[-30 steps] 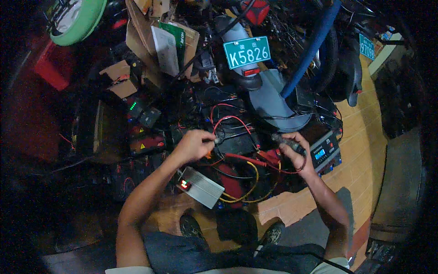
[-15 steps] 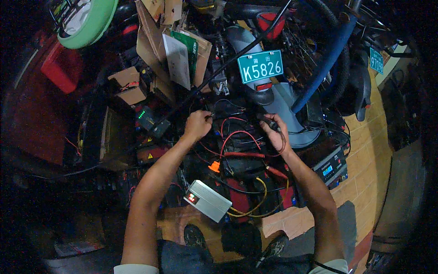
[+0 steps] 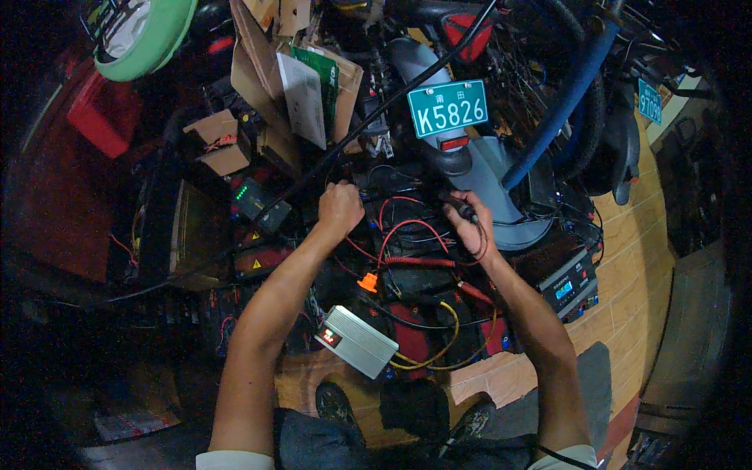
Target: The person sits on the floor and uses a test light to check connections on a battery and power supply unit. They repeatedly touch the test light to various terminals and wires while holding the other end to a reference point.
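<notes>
1. Your left hand [image 3: 340,207] is curled into a loose fist right over the tangle of wiring, knuckles up. It looks closed around a thin black cable [image 3: 368,125] that runs up and away as a long, smooth, rubbery line, though I can't tell how tight the grip is

2. Your right hand [image 3: 468,223] is wrapped round a small dark probe-like handle [image 3: 462,210], fingers closed on it, with thin red leads looping down past your wrist

3. Between the two hands sits the messy bit: skinny red wires [image 3: 399,231] arching in loops over black ones, all glossy plastic insulation

4. Just below that there's a ribbed red sleeve [image 3: 419,262] lying flat, and a little orange plastic connector [image 3: 367,281] near your left forearm

5. A boxy silver metal unit [image 3: 357,341] with ridged sides sits tilted near your left elbow, with a small red lit display on its end

6. Yellow cables [image 3: 446,345] curl out beside it, thicker and rounder than the red ones

7. Off to the right, on the wooden plank floor [image 3: 627,258], is a dark rectangular meter box [image 3: 570,286] with a blue screen

8. Above your hands hangs a flat green number plate [image 3: 448,108], with a smooth grey moulded mudguard [image 3: 501,184] curving below it

9. Top left there's torn brown cardboard [image 3: 251,70] and a round green-rimmed disc [image 3: 145,35]
</notes>
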A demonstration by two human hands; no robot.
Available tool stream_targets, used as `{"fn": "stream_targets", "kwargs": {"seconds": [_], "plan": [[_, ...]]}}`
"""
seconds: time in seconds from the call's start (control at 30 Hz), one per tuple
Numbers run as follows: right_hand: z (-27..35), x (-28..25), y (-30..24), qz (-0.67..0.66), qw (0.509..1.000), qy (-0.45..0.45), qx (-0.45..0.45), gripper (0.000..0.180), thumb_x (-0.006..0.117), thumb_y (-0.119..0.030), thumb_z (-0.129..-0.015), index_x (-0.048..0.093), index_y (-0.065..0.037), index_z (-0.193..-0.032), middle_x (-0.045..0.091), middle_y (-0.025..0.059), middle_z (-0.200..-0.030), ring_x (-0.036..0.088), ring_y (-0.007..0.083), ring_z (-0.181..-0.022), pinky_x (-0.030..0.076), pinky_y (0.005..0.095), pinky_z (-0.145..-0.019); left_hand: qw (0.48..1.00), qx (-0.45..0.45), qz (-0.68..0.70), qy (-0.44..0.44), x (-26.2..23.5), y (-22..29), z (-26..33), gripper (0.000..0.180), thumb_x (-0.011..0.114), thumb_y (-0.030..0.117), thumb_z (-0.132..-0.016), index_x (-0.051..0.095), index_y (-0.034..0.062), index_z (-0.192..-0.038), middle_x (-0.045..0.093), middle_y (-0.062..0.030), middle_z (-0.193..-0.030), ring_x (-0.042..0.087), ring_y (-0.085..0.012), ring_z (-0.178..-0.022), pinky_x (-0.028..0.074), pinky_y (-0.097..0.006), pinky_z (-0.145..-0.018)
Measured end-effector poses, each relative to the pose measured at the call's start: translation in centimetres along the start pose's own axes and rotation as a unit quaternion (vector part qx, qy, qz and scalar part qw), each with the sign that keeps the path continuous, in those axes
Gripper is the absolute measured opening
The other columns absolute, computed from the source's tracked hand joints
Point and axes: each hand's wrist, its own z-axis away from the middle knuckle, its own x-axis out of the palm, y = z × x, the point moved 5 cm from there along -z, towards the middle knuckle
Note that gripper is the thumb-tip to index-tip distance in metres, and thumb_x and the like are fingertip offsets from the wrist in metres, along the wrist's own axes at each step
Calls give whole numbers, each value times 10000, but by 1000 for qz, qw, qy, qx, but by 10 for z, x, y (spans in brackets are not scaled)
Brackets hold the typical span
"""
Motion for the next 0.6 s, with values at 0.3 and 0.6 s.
{"fn": "stream_targets", "kwargs": {"seconds": [0.3, 0.6], "plan": [[5, -2, -9, 10, 1000, -17, -2, 319, 760, -152, -892, 683, 15, -1153, 721, 96, -1014, 632, 150, -914, 513, 297, -853, 993, 52, -109, 0, -5, 14, -11, 221, 719, 193, -785, 714, 20, -923, 729, -212, -975, 693, -386, -957, 600, -473, -840], [2, 4, 0, -1, 1000, 2, -22, 313, 774, -174, -875, 691, 11, -1114, 731, 94, -932, 656, 173, -858, 525, 310, -819, 991, 62, -118, -15, 6, 17, -8, 229, 565, 181, -969, 744, 38, -982, 746, -174, -1034, 671, -396, -1050, 577, -459, -877]]}}
